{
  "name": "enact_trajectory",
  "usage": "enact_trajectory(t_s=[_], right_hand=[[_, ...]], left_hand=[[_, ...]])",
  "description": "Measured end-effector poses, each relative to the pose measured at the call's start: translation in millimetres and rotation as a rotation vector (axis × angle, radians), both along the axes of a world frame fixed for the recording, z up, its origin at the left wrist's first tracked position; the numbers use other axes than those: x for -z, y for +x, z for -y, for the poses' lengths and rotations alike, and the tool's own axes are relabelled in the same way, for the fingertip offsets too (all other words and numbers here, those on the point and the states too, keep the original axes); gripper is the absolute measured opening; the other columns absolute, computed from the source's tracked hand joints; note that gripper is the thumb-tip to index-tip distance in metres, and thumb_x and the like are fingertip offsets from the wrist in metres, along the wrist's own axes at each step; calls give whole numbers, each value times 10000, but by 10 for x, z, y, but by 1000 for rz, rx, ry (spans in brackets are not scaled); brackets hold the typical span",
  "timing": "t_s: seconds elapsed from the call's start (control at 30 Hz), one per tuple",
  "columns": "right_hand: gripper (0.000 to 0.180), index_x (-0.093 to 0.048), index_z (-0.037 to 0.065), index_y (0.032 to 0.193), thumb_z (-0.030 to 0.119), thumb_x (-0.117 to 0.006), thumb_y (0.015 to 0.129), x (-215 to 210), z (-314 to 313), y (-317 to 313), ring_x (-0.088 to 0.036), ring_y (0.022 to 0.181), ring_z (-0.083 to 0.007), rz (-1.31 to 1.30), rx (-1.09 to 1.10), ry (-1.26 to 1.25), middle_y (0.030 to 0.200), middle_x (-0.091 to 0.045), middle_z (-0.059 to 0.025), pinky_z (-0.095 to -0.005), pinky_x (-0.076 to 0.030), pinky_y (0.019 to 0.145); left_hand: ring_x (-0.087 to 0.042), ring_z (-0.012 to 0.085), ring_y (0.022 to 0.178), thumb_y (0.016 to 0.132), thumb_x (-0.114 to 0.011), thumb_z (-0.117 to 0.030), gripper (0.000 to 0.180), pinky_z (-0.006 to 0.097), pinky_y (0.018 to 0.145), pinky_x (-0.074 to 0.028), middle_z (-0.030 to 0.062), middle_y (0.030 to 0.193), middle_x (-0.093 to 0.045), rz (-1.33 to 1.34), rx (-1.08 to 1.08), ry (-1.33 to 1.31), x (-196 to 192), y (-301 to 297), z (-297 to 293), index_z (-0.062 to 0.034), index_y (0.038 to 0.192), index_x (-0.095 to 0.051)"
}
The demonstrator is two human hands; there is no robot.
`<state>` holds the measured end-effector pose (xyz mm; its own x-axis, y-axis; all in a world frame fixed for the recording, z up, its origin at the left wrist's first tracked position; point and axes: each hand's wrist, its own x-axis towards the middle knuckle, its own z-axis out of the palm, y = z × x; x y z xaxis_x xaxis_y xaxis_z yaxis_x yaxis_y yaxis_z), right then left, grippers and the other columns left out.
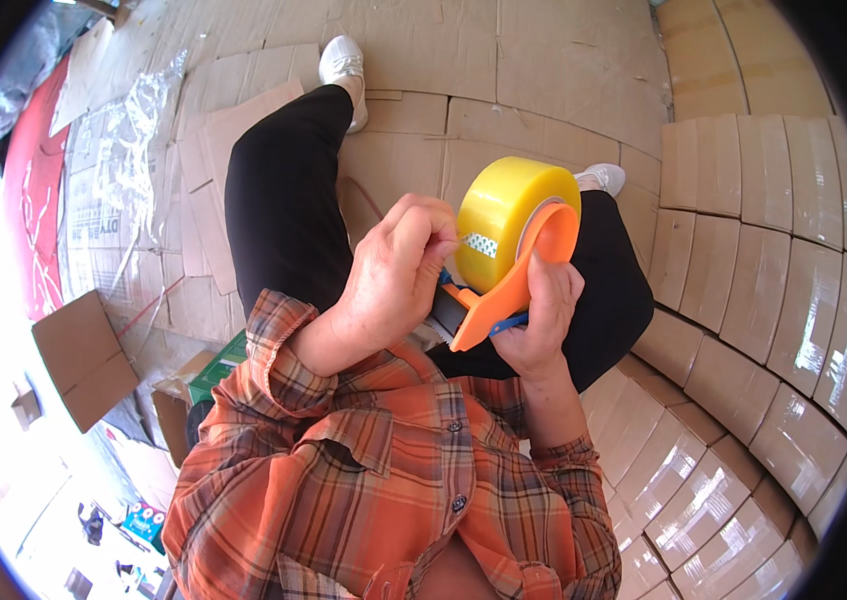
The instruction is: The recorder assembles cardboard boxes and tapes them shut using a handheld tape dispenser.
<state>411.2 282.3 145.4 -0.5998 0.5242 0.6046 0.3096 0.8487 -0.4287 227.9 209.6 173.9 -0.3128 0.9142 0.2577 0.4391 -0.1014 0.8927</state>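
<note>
An orange tape dispenser (504, 300) carries a yellow roll of tape (499, 215) and sits in front of my chest. My right hand (541, 320) grips the dispenser's handle from below. My left hand (394, 275) pinches at the roll's front edge, fingers curled against the tape near the blue blade part. Both forearms wear an orange plaid shirt. My legs in black trousers stretch out ahead, with white shoes on the feet.
Flattened cardboard sheets (504, 70) cover the floor ahead. Stacked taped cartons (754, 300) rise along the right. At left lie a loose brown box piece (84, 355), clear plastic wrap (134, 150), a red sheet (34, 200) and a green box (219, 365).
</note>
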Motion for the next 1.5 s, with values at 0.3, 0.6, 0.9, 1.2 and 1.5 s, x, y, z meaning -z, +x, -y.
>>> enact_trajectory(t_s=[0.3, 0.6, 0.9, 1.2, 1.5], right_hand=[[647, -488, -36, 1253, 240, -775, 743, -5, 16, 7, -614, 866, -257, 28, -19, -57, 982, -631, -121, -393, -379, 849], [670, -487, -35, 1265, 212, -784, 717, -23, 22, 1, -612, 872, -250, 22, -14, -69, 980, -626, -118, -383, -374, 851], [680, -488, -36, 1271, 228, -783, 719, -35, 19, 20, -604, 848, -234, 60, -27, -79, 944, -616, -97, -380, -371, 832], [677, -496, -42, 1266, 267, -771, 730, -22, 33, 5, -606, 856, -231, 87, -23, -72, 944, -621, -94, -381, -377, 837], [666, -490, -33, 1273, 267, -760, 742, -35, 41, 7, -611, 873, -238, 103, -27, -92, 971, -631, -98, -382, -380, 842]], left_hand=[[-571, 203, 704, 901, -540, 34, 71, 294, 630, -479, 98, 850, -573, 341, -64, -119, 37, 51, 19, -11, 922, -490], [-550, 122, 651, 882, -598, 8, 120, 244, 572, -462, 59, 810, -581, 302, -121, -76, 99, 103, 38, -8, 978, -527], [-546, 87, 653, 812, -693, -14, 133, 217, 533, -442, 37, 821, -596, 241, -123, -102, 71, 37, -1, -24, 931, -634], [-571, 127, 698, 843, -636, 0, 72, 241, 568, -467, 59, 855, -577, 327, -156, -137, 75, 97, 1, -8, 905, -600], [-578, 225, 720, 860, -574, 25, 73, 280, 577, -485, 111, 905, -551, 175, -119, -68, 21, 139, 12, 8, 915, -530]])
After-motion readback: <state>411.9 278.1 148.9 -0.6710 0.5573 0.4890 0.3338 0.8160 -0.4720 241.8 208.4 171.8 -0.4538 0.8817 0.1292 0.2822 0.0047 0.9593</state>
